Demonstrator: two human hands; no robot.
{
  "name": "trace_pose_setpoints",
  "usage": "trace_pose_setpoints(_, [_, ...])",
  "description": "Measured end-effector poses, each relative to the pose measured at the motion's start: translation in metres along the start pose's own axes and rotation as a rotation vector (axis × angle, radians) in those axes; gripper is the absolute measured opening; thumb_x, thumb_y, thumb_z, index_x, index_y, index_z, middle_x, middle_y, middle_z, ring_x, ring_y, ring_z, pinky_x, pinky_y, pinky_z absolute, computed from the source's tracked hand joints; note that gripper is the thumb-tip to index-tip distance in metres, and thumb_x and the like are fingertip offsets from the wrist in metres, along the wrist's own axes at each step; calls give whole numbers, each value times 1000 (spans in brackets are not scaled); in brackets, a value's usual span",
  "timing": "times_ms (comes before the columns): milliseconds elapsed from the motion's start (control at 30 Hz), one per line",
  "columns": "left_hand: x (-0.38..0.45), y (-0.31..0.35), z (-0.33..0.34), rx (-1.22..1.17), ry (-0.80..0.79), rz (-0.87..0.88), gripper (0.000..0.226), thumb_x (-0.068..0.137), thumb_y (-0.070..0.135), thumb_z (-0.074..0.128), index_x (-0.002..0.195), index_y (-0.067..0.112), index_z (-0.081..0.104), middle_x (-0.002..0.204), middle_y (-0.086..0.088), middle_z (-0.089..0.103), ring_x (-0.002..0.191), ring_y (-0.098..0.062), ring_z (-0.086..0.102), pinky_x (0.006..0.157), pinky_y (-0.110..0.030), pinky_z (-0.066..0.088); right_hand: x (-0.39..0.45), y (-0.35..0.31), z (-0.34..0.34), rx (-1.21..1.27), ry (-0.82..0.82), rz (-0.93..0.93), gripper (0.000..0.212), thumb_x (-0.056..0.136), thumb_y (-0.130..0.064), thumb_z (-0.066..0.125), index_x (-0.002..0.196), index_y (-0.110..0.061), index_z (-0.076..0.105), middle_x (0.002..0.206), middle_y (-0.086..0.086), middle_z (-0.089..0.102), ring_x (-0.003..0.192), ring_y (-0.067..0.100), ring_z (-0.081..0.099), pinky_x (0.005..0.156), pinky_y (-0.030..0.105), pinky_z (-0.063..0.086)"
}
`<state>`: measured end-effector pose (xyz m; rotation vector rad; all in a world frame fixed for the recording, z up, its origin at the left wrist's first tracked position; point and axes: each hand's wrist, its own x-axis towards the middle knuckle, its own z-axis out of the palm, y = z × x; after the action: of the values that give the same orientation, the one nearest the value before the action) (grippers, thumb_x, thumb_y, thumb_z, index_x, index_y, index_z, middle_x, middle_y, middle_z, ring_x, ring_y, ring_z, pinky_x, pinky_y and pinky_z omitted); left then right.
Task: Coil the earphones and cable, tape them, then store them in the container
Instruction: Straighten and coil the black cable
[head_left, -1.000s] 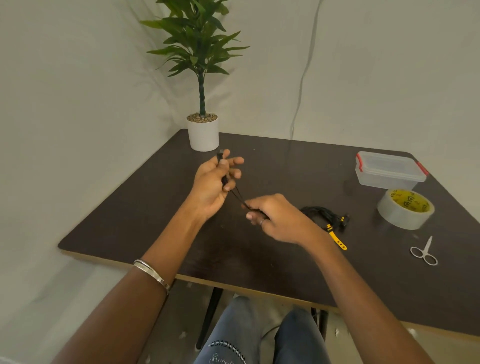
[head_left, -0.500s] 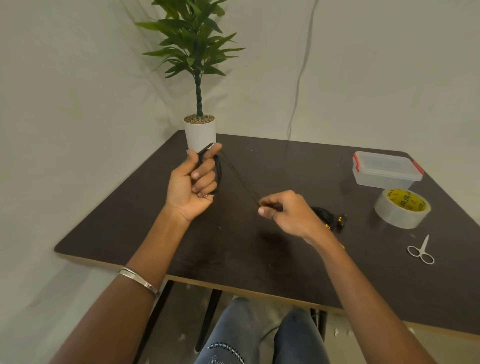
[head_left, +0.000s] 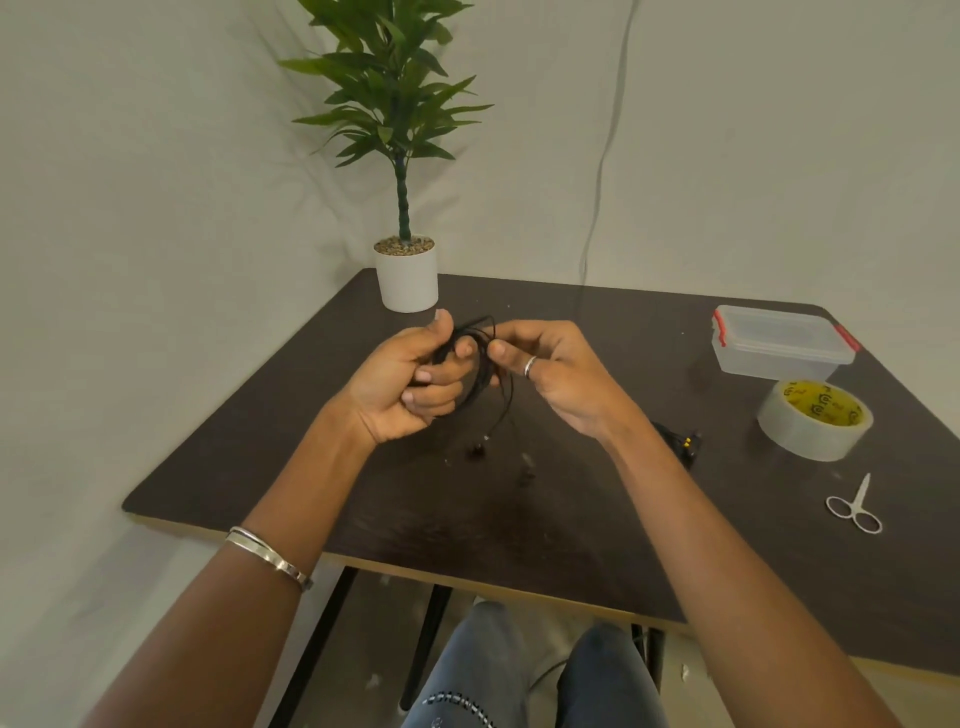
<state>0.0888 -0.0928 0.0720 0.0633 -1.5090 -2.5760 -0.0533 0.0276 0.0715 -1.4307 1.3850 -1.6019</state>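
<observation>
My left hand (head_left: 410, 384) grips a loose coil of the black earphones (head_left: 480, 371), looped around its fingers above the dark table (head_left: 260, 447). Close beside it, my right hand (head_left: 550, 382) pinches the same wire at the coil's right side. The earbud ends dangle below the hands, near the tabletop. A black cable bundle (head_left: 684, 444) with yellow marks lies on the table, mostly hidden behind my right forearm. The clear container (head_left: 782, 340) with red clips stands shut at the back right, and the tape roll (head_left: 814, 418) lies in front of it.
Small white scissors (head_left: 854, 506) lie near the table's right front. A potted plant (head_left: 406, 273) stands at the back left corner against the wall. My knees show below the front table edge.
My right hand has moved left and up to meet the left hand, bringing the stretched wire into the coil. The earbud ends now hang free under the hands.
</observation>
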Motion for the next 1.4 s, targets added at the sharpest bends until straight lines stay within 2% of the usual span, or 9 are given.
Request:
trace_pose_setpoints(133, [1, -2, 1, 4, 52, -21, 41, 93, 43, 41, 73, 11, 56, 44, 7, 36, 30, -2, 33, 29, -12, 25, -1, 3, 1, 17, 57, 32, 17, 95, -4, 54, 86, -1, 68, 70, 10, 63, 64, 17, 60, 61, 24, 52])
trace_pose_setpoints(400, [7, -3, 6, -43, 136, 82, 39, 91, 37, 44, 78, 7, 64, 46, 5, 39, 41, -7, 43, 38, -15, 32, -2, 17, -7, 77, 256, 138, 14, 94, -10, 58, 90, -5, 70, 65, 3, 58, 48, 11, 46, 42, 25, 46])
trace_pose_setpoints(500, [8, -1, 7, -122, 115, 135, 40, 92, 31, 44, 102, -1, 66, 55, 2, 46, 57, -14, 52, 55, -25, 50, -6, 25, -3, -46, 240, 145, 15, 94, -10, 58, 99, -6, 72, 78, 7, 65, 56, 13, 51, 51, 26, 51])
trace_pose_setpoints(633, [10, 2, 11, -168, 132, 208, 44, 91, 21, 42, 126, -6, 50, 69, 2, 51, 64, -12, 55, 66, -28, 54, -12, 32, 11, -240, 132, 184, 19, 95, -8, 56, 109, -6, 68, 84, 7, 67, 61, 12, 59, 62, 28, 54])
trace_pose_setpoints(767, [17, 0, 11, -113, 285, 294, 36, 99, 6, 35, 130, -10, 43, 77, -2, 54, 57, -9, 50, 59, -26, 52, -23, 25, 22, -463, -42, 223, 21, 96, -10, 55, 115, -8, 64, 84, 8, 66, 65, 13, 61, 68, 32, 55])
trace_pose_setpoints(867, [19, -6, 7, 12, 398, 292, 29, 101, 2, 35, 127, -7, 44, 79, -5, 53, 59, -12, 49, 63, -28, 54, -27, 12, 22, -761, -217, 103, 12, 94, -11, 56, 97, -2, 62, 83, 13, 63, 73, 23, 60, 70, 43, 52])
trace_pose_setpoints(1033, [19, -20, 5, 134, 479, 180, 27, 100, 1, 37, 123, -7, 48, 80, -9, 54, 68, -17, 57, 66, -28, 58, -23, -8, 9, -980, -275, 0, 26, 91, -15, 60, 117, -14, 67, 105, 3, 67, 97, 18, 61, 81, 29, 46])
trace_pose_setpoints(1200, [15, -31, 6, 224, 260, -9, 23, 99, 2, 40, 105, -9, 60, 86, -15, 64, 73, -18, 61, 59, -25, 55, -15, -23, -7, -1038, -261, -156, 18, 87, -12, 65, 103, -17, 73, 95, 0, 69, 91, 16, 62, 83, 35, 49])
trace_pose_setpoints(1400, [10, -43, 6, 37, 15, -136, 19, 92, 4, 44, 101, -5, 58, 90, -13, 55, 70, -16, 52, 50, -19, 42, -11, -27, -19, -857, -267, -160, 12, 78, -8, 76, 87, -15, 73, 86, -6, 67, 79, 5, 63, 74, 20, 50])
